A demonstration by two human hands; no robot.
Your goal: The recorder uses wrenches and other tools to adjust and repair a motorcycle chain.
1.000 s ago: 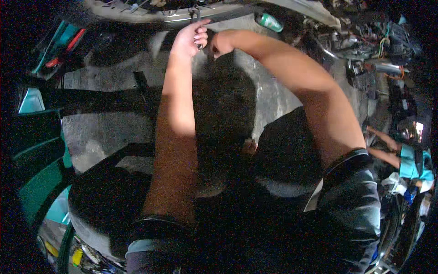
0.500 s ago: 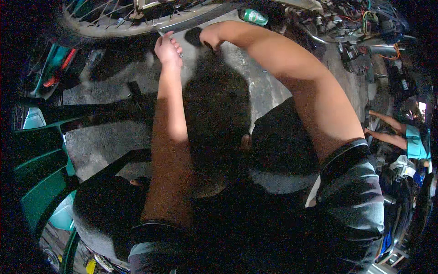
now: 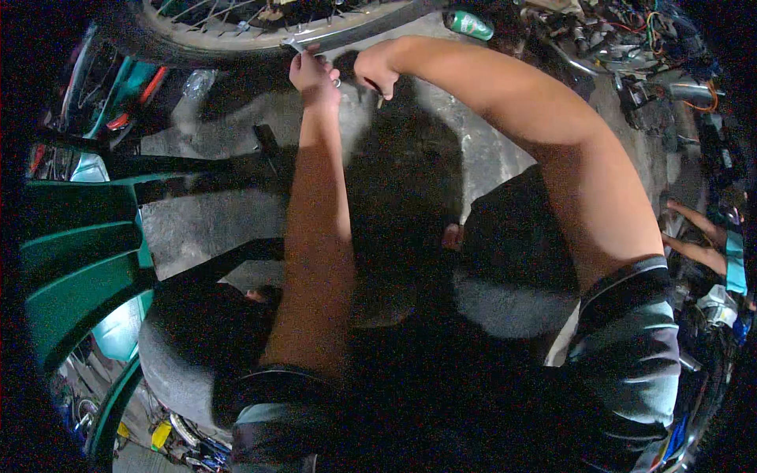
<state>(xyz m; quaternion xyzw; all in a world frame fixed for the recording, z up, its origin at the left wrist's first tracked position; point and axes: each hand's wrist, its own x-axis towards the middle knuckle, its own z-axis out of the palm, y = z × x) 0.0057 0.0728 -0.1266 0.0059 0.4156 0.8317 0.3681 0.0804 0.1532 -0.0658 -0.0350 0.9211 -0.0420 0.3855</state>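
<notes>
At the top of the head view is a spoked wheel with a dark tyre (image 3: pixel 236 57) and a pale rim. My left hand (image 3: pixel 317 85) is closed around a slim silver metal tool (image 3: pixel 293 45), whose tip meets the wheel's lower edge. A small silver ring shape shows by its little finger; whether it belongs to the tool I cannot tell. Just to the right, my right hand (image 3: pixel 378 69) is curled into a fist below the tyre. A thin, dark object with a paler tip (image 3: pixel 380 101) pokes out under that fist; its kind is hidden.
A green can (image 3: pixel 471 25) lies right of the wheel. Metal parts and wires (image 3: pixel 615 47) clutter the far right. Green plastic chairs (image 3: pixel 87 260) stand at the left, near a red-handled item (image 3: pixel 150 87). Another person's arms (image 3: pixel 698 236) show at the right edge.
The whole view has shifted, so most things sit farther right. My hands are slightly closer together, and the thin object under my right fist now shows more. Both hands remain closed.
</notes>
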